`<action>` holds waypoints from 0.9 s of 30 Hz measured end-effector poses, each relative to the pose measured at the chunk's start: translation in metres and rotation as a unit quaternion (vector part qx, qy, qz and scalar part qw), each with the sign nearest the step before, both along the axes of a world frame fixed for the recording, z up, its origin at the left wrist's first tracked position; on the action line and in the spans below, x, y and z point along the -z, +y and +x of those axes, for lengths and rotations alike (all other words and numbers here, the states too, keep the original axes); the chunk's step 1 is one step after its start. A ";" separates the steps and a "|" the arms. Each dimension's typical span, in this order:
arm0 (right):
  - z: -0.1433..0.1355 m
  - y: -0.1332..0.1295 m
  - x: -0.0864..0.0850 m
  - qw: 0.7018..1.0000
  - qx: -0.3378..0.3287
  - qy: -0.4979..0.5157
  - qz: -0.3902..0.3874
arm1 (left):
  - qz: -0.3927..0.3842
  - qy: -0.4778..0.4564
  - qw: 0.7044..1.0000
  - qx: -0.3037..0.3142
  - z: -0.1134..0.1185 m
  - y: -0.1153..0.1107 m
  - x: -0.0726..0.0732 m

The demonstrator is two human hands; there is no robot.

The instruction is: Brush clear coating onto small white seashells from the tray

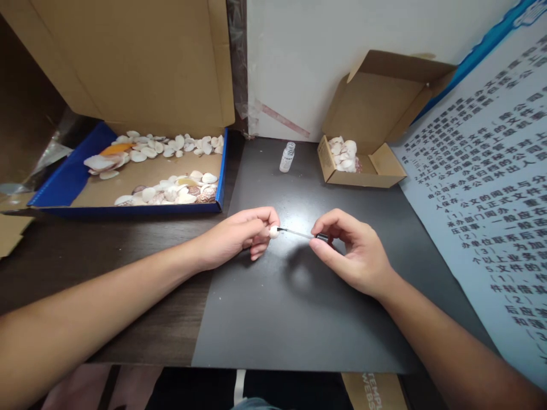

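Observation:
Over the middle of the grey mat, my left hand [252,232] pinches a small white seashell [274,232] between thumb and fingers. From the right, my right hand [352,247] grips the black cap of a thin brush applicator [298,233]. The brush's dark tip meets the shell, or lies right at its edge. Farther back on the mat stands a small clear glass bottle [286,158], uncapped, with a printed label. My fingers hide part of the shell.
At the left, a blue-sided cardboard box [128,210] holds many shells in two groups. A smaller cardboard box [363,181] with shells sits at the back right. A white panel [290,74] rises behind the grey mat [273,324]; a printed sheet [482,188] lines the right side.

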State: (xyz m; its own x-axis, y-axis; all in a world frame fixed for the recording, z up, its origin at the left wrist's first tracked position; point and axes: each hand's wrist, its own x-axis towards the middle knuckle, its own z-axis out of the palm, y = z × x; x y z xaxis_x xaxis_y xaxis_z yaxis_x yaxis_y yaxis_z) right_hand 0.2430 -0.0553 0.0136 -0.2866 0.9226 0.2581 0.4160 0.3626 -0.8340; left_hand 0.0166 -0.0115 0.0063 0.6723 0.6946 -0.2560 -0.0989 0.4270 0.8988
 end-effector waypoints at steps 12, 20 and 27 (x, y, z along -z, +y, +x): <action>0.001 0.000 0.000 1.000 -0.014 0.013 0.010 | 0.002 0.002 1.000 0.002 0.000 0.000 0.000; -0.002 0.001 0.000 1.000 -0.016 0.006 0.003 | -0.022 -0.015 1.000 -0.007 0.000 0.001 -0.001; -0.002 0.001 0.002 0.999 -0.039 0.039 -0.003 | -0.019 -0.012 1.000 -0.005 -0.001 0.001 0.000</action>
